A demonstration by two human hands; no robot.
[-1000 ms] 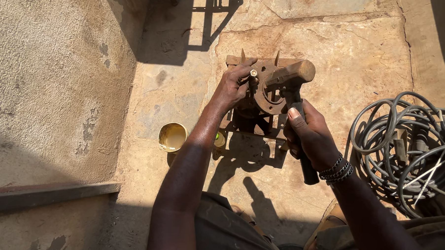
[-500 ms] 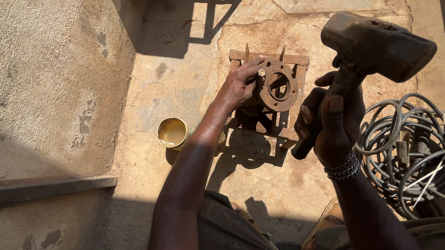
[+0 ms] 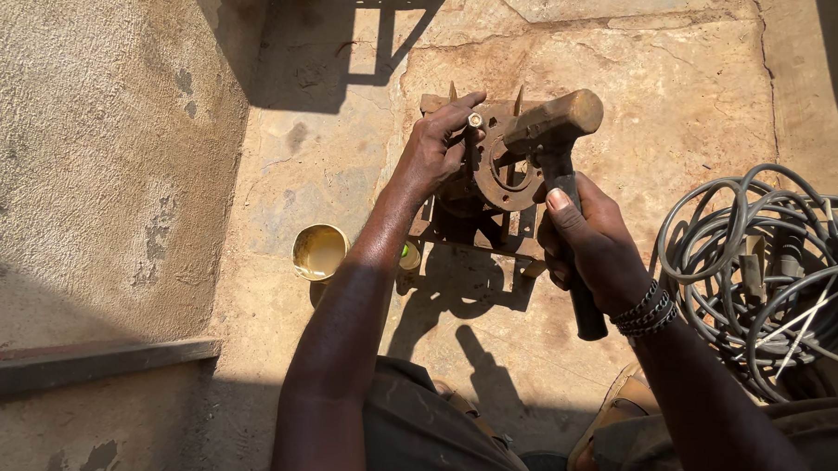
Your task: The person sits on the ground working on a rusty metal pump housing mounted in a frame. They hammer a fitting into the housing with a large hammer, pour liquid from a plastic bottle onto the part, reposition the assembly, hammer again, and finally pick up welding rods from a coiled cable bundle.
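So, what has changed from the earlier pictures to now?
The right hand brought the hammer down from its raised position onto the rusty round part. The left hand still steadies that part, and the yellow tin and hose coil have not moved.

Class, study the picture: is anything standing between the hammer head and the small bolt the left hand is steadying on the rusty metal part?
Nothing visible does. The hammer head in the right hand sits just right of the bolt, with only a bare gap between. The left hand fingers pinch the bolt from its left side, close to the strike.
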